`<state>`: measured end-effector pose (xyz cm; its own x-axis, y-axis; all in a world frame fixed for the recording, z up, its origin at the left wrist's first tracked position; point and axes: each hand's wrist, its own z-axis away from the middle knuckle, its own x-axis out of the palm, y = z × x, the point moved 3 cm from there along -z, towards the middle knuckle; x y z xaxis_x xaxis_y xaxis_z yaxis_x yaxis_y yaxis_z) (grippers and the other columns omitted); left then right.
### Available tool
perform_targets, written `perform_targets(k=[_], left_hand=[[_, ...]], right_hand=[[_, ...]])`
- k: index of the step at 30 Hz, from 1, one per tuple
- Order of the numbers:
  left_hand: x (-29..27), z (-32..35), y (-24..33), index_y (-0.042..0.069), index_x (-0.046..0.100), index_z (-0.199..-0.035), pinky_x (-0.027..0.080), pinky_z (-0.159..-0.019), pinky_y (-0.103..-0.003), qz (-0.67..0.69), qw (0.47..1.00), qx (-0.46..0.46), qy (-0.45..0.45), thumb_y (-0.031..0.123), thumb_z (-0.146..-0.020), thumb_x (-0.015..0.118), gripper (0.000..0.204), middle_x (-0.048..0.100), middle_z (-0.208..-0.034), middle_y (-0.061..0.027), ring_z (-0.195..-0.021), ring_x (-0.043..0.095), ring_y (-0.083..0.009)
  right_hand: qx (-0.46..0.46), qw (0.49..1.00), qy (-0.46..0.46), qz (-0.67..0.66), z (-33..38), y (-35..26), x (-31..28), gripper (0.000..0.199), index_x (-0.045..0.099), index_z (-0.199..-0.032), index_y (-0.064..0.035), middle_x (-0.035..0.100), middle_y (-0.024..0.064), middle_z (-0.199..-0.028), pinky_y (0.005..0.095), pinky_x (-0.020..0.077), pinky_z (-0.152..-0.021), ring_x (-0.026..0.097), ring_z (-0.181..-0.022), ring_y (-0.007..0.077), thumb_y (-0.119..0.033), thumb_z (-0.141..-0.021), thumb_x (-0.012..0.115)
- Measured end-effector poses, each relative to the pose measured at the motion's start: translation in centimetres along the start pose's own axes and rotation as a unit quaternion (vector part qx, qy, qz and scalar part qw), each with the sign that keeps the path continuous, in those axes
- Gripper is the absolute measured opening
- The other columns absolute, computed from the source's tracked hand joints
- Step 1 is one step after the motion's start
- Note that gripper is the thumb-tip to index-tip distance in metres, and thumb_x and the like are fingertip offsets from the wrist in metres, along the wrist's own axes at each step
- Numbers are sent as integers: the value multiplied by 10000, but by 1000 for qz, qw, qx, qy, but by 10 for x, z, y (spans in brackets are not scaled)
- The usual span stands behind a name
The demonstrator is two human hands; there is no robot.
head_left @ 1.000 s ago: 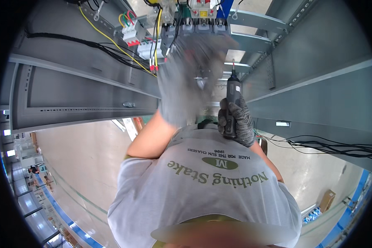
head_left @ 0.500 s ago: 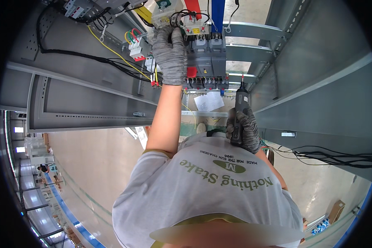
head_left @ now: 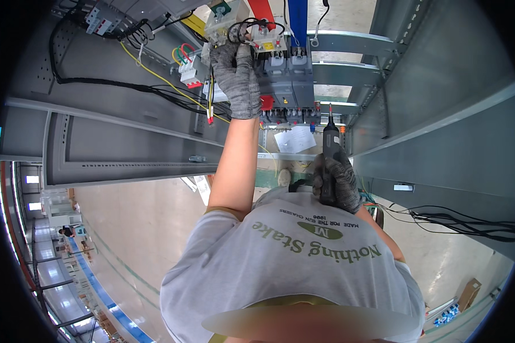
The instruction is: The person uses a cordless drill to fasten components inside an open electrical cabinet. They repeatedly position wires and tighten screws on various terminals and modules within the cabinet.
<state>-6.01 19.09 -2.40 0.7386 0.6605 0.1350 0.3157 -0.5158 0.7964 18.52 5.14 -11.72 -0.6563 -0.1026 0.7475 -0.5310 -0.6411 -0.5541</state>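
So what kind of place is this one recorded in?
Most likely a factory hall where electrical cabinets are assembled. A grey steel cabinet frame holds circuit breakers and loose wiring, the right hand grips an electric screwdriver, and a long shop floor stretches beyond.

Speckled grey gloves (head_left: 238, 80); black screwdriver (head_left: 329, 154), red tip; grey breaker (head_left: 289, 80); yellow wire (head_left: 149, 71).

A black electric screwdriver (head_left: 329, 157) stands upright, its red-tipped bit pointing at the grey breaker (head_left: 286, 80), which carries looped black wires on its top.
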Motion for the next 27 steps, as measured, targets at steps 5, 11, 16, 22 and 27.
perform_targets(k=[5,11,16,22,27], left_hand=[[-3,-5,3,-4,630,-899,469,-762,-264,-115,987,112,-9,22,-887,640,30,613,-890,-45,-810,555,-124],[-3,-5,7,-14,619,-867,444,-724,-312,-136,982,133,6,48,-883,644,68,554,-872,-81,-772,522,-175],[-8,0,25,-2,643,-925,449,-805,-397,-190,963,190,7,141,-859,656,158,597,-892,-154,-857,564,-303],[5,-11,66,25,656,-930,503,-761,-452,-424,876,227,-43,257,-877,636,239,640,-952,-200,-870,626,-376],[-3,-15,53,8,658,-978,487,-784,-474,-303,941,91,-119,277,-925,571,288,650,-923,-222,-865,619,-404]], right_hand=[[-20,998,51,12,4,-4,4,190,461,-1085,-125,560,53,-761,296,498,-469,568,-571,151,-208,-941,552],[-17,999,30,34,7,-4,-3,266,486,-1099,-84,565,84,-773,310,508,-470,586,-576,166,-237,-903,579],[-27,997,36,56,5,-2,4,209,487,-1007,-64,557,82,-687,320,516,-454,592,-531,192,-230,-910,570],[5,996,34,79,1,18,10,294,482,-1099,-73,563,104,-756,322,509,-474,582,-603,185,-228,-882,604],[-11,998,7,67,2,27,27,232,462,-1056,-92,554,70,-726,302,513,-465,586,-564,163,-234,-919,584]])
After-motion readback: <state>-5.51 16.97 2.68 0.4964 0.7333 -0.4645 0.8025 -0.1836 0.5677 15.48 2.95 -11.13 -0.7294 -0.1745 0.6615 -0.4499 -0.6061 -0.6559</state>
